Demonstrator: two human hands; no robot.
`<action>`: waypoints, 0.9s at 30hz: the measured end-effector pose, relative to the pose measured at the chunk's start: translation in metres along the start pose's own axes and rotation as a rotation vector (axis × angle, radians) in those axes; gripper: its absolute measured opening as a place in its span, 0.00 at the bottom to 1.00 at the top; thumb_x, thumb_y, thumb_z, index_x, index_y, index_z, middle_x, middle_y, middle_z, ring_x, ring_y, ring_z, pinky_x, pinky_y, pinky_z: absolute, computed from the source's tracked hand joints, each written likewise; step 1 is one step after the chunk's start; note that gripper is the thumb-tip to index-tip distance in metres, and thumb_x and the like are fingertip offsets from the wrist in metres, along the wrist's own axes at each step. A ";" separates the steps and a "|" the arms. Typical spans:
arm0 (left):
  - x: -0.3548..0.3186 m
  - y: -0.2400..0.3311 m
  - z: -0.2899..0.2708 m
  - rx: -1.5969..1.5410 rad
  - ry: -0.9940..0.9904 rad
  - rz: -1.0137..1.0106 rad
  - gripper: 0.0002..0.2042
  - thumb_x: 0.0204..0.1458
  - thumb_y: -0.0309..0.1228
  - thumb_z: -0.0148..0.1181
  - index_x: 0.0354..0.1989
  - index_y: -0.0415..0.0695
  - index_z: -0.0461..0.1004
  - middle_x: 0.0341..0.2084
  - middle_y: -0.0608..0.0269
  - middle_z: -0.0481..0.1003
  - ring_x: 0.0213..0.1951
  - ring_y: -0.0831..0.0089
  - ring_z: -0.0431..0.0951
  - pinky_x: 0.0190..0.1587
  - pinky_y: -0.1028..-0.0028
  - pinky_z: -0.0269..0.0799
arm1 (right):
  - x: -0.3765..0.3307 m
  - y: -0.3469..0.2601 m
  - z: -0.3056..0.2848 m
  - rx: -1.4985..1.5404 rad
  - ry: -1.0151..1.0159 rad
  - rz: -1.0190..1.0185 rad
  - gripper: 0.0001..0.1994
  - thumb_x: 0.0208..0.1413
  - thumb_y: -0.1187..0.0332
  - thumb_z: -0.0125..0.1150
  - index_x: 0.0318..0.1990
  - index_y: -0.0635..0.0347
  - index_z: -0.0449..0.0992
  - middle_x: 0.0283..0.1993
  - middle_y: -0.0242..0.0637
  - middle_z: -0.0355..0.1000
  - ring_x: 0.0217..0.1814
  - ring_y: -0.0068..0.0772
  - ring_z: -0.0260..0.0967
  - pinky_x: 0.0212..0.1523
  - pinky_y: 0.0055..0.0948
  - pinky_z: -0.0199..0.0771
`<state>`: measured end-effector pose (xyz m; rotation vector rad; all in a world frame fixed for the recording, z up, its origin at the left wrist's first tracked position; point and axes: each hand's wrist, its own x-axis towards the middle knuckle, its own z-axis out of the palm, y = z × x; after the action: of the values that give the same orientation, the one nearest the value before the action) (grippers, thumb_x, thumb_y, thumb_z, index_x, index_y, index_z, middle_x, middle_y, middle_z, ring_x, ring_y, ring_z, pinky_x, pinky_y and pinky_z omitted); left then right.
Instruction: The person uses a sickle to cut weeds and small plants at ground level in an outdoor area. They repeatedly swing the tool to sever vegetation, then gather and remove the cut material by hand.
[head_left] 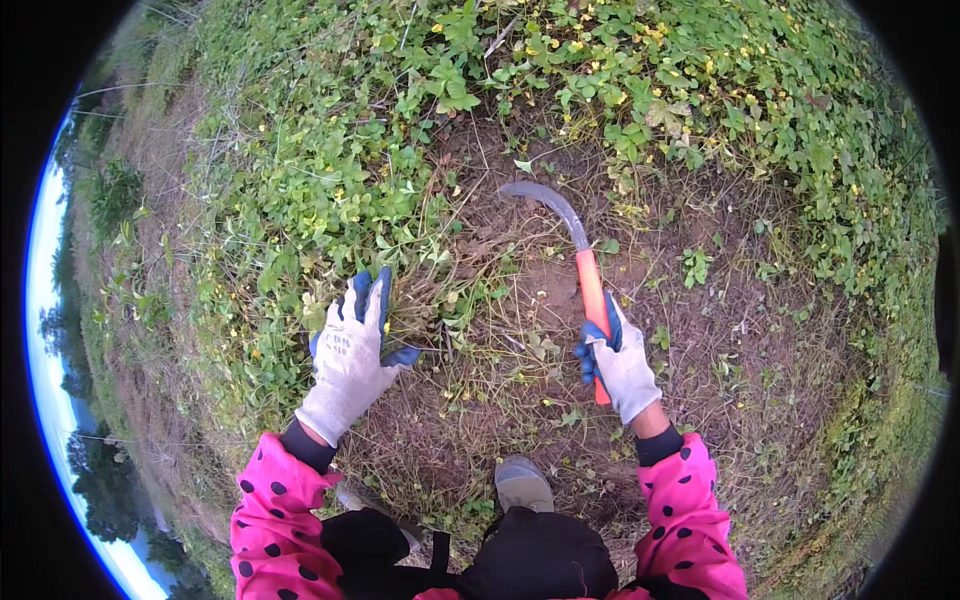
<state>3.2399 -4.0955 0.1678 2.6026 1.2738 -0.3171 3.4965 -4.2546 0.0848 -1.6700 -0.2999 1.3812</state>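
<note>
- Nearest the camera, at the lower edge: the person's dark trousers (530, 560) and one grey shoe (522, 485) planted on bare ground; two pink sleeves with black dots (275, 520) rise from either side
- The left hand (350, 350), in a white glove with blue fingertips, is closed around a tuft of weeds (420, 300), fingers curled into the stems; it appears to be bunching them upright so they stand taut and away from the soil
- The right hand (620, 365), gloved the same way, is wrapped tight on the orange handle of a sickle (585, 270); the handle runs up and away from the person, and the grey curved blade hooks leftward, its tip well short of the held tuft; held this way the inner edge faces the stems
- Between the hands: a patch of bare brown soil (520, 330) strewn with dry cut stalks
- Beyond and to both sides: dense green ground cover (330, 170) with small yellow flowers, not yet cleared
- Far left rim: distant trees and pale sky, bent by the lens
</note>
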 end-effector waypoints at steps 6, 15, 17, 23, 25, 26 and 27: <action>0.088 0.074 0.025 0.441 -0.241 0.544 0.47 0.35 0.40 0.67 0.63 0.42 0.44 0.56 0.54 0.59 0.56 0.58 0.60 0.56 0.58 0.53 | -0.089 0.055 0.016 0.001 0.044 0.045 0.35 0.52 0.78 0.49 0.65 0.48 0.42 0.25 0.31 0.67 0.17 0.16 0.60 0.18 0.20 0.66; 0.162 0.036 0.054 0.169 -0.270 0.247 0.10 0.37 0.28 0.53 0.31 0.44 0.72 0.29 0.54 0.75 0.35 0.58 0.76 0.38 0.65 0.71 | -0.031 0.023 0.049 -0.045 0.006 -0.027 0.30 0.52 0.78 0.47 0.63 0.53 0.48 0.24 0.31 0.66 0.17 0.18 0.60 0.17 0.20 0.65; 0.143 0.039 0.055 0.199 -0.256 0.317 0.10 0.37 0.29 0.54 0.31 0.45 0.72 0.30 0.56 0.75 0.36 0.59 0.76 0.39 0.66 0.71 | -0.076 0.085 0.027 -0.146 0.063 -0.058 0.31 0.52 0.77 0.48 0.64 0.51 0.46 0.24 0.30 0.65 0.18 0.17 0.60 0.17 0.19 0.65; 0.095 -0.089 0.067 -0.531 0.344 0.074 0.11 0.37 0.29 0.61 0.32 0.44 0.74 0.26 0.61 0.76 0.27 0.71 0.76 0.30 0.74 0.69 | -0.178 0.085 -0.020 0.105 -0.058 0.147 0.32 0.52 0.75 0.49 0.65 0.52 0.46 0.27 0.29 0.66 0.23 0.15 0.60 0.24 0.18 0.66; 0.094 -0.116 0.066 -0.996 0.215 -0.080 0.08 0.43 0.29 0.57 0.33 0.41 0.73 0.25 0.66 0.75 0.25 0.73 0.73 0.30 0.76 0.68 | -0.144 0.051 -0.001 0.142 -0.018 0.085 0.33 0.52 0.76 0.46 0.65 0.50 0.44 0.26 0.26 0.65 0.21 0.14 0.59 0.23 0.18 0.66; 0.093 -0.123 0.061 -1.349 0.159 -0.218 0.08 0.47 0.30 0.55 0.34 0.40 0.73 0.24 0.68 0.74 0.26 0.73 0.72 0.30 0.75 0.68 | -0.112 0.041 0.010 0.109 -0.009 0.016 0.33 0.51 0.77 0.45 0.65 0.50 0.44 0.26 0.26 0.64 0.20 0.15 0.59 0.22 0.18 0.66; 0.097 -0.109 0.058 -0.970 0.208 -0.274 0.10 0.45 0.31 0.56 0.36 0.41 0.72 0.27 0.63 0.74 0.30 0.70 0.73 0.34 0.73 0.68 | -0.077 0.026 0.023 0.069 0.018 -0.064 0.33 0.51 0.77 0.45 0.65 0.50 0.43 0.26 0.27 0.64 0.19 0.14 0.58 0.21 0.19 0.67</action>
<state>3.2058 -3.9754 0.0727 1.6638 1.3717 0.4467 3.4409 -4.3097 0.1165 -1.6022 -0.2900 1.3149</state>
